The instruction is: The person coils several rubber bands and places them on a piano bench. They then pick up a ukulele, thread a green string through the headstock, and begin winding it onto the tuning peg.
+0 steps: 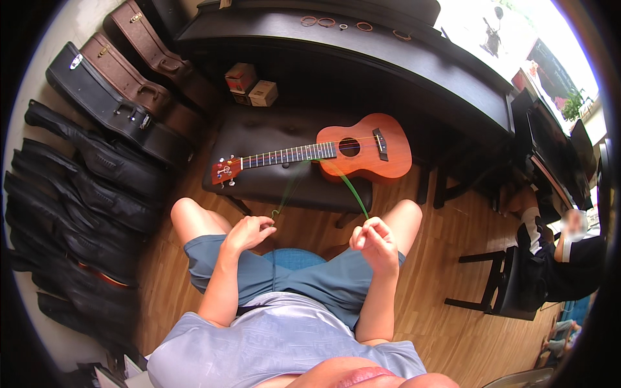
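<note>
A thin green string (352, 187) arches up in front of the ukulele and comes down toward both of my hands. My right hand (378, 246) pinches one end of it between thumb and fingers. Near my left hand (248, 234), the other end curls at the fingertips, which are closed around it; this stretch is faint and blurred. Beyond the hands, the reddish-brown ukulele (391, 145) lies face up on a black padded bench (249, 132), its headstock to the left. A few strings show across its soundhole and bridge. Neither hand touches it.
Behind the bench stands a dark piano (272, 29) with several small coiled strings (326, 22) on top. Small boxes (263, 94) sit at the bench's back left. Instrument cases (97, 97) and black bags (77, 213) line the left wall. A person (569, 258) sits at right.
</note>
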`<state>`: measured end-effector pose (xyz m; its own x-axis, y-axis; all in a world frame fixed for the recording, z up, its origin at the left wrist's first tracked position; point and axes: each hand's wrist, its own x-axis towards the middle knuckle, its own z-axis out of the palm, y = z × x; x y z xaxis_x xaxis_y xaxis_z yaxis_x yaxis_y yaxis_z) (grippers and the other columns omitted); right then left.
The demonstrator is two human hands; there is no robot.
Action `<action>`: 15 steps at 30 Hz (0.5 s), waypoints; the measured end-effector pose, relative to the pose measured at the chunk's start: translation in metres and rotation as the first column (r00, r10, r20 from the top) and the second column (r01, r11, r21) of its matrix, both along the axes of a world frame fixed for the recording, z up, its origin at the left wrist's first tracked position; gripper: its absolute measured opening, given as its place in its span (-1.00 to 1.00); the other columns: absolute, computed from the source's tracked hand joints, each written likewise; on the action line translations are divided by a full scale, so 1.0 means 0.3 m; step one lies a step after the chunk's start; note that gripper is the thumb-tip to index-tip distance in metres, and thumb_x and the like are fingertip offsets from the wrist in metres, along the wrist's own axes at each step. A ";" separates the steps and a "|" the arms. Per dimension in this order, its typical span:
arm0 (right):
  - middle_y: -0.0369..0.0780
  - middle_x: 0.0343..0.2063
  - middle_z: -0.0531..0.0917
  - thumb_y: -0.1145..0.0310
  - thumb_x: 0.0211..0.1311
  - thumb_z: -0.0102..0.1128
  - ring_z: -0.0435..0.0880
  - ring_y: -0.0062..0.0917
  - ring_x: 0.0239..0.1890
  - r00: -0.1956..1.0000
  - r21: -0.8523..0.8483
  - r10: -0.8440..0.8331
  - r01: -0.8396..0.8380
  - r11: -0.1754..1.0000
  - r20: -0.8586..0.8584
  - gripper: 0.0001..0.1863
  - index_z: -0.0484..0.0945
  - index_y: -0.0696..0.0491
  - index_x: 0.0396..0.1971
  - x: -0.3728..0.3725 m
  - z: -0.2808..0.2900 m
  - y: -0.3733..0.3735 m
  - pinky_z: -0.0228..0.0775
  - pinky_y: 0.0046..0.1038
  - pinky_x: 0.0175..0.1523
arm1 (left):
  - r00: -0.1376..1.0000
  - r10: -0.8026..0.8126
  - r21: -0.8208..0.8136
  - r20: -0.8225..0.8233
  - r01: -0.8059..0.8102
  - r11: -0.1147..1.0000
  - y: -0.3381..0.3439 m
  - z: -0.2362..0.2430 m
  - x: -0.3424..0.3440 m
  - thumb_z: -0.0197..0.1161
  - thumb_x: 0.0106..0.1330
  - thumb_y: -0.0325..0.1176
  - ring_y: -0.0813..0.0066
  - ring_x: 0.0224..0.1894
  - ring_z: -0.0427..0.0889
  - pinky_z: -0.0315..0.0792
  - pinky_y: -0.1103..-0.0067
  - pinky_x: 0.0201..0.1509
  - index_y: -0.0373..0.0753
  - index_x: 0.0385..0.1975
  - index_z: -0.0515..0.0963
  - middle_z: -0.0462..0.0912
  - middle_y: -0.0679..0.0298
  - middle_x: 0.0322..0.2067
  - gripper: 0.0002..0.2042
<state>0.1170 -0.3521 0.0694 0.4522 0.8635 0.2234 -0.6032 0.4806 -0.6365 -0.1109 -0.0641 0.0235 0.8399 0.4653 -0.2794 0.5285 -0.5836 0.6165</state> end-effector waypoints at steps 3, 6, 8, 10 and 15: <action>-0.15 -0.25 0.74 0.44 0.59 0.11 0.78 -0.43 -0.18 0.997 -0.157 0.035 -0.024 0.987 0.065 -0.87 0.58 0.17 -0.10 -0.001 0.009 -0.006 0.61 -0.38 -0.01 | 0.974 -0.077 0.113 -0.214 0.103 0.988 0.011 0.027 -0.003 0.32 0.42 -0.08 0.25 -0.17 0.83 0.64 0.41 0.00 -0.26 -0.12 0.77 0.84 0.09 -0.28 -0.66; -0.16 -0.22 0.74 0.45 0.57 0.13 0.80 -0.41 -0.14 0.982 -0.290 0.095 -0.044 0.956 0.161 -0.88 0.59 0.18 -0.11 0.009 0.019 0.002 0.63 -0.34 0.08 | 0.960 -0.014 -0.109 -0.278 -0.017 0.994 0.029 0.229 -0.002 0.33 0.41 -0.04 0.32 -0.31 0.84 0.66 0.43 -0.10 -0.28 -0.32 0.81 0.83 0.15 -0.41 -0.63; -0.14 -0.22 0.76 0.44 0.55 0.17 0.80 -0.39 -0.12 0.980 -0.325 0.120 -0.062 0.944 0.159 -0.87 0.61 0.19 -0.11 0.015 0.052 0.023 0.63 -0.34 0.11 | 0.984 -0.111 -0.271 -0.139 0.070 0.960 0.004 0.429 0.001 0.37 0.41 -0.08 0.49 -0.40 0.81 0.64 0.50 -0.25 -0.30 -0.31 0.81 0.83 0.22 -0.44 -0.64; -0.13 -0.22 0.77 0.45 0.52 0.21 0.80 -0.37 -0.09 0.973 -0.317 0.154 -0.094 0.944 0.170 -0.87 0.63 0.20 -0.14 0.032 0.055 0.055 0.62 -0.33 0.13 | 0.947 -0.220 -0.342 0.235 0.292 0.893 -0.011 0.564 0.010 0.44 0.38 -0.20 0.51 -0.41 0.79 0.64 0.54 -0.26 -0.31 -0.32 0.81 0.83 0.24 -0.43 -0.74; -0.16 -0.19 0.62 0.52 0.42 0.26 0.58 -0.43 -0.09 0.974 -0.198 0.187 -0.160 0.967 0.128 -0.88 0.73 0.24 -0.21 0.010 0.060 0.173 0.47 -0.38 0.07 | 0.658 -0.307 0.102 0.688 0.331 0.938 -0.085 0.650 0.222 0.48 0.32 -0.25 0.19 -0.03 0.76 0.63 0.43 0.07 -0.24 -0.03 0.73 0.78 0.14 -0.08 -0.70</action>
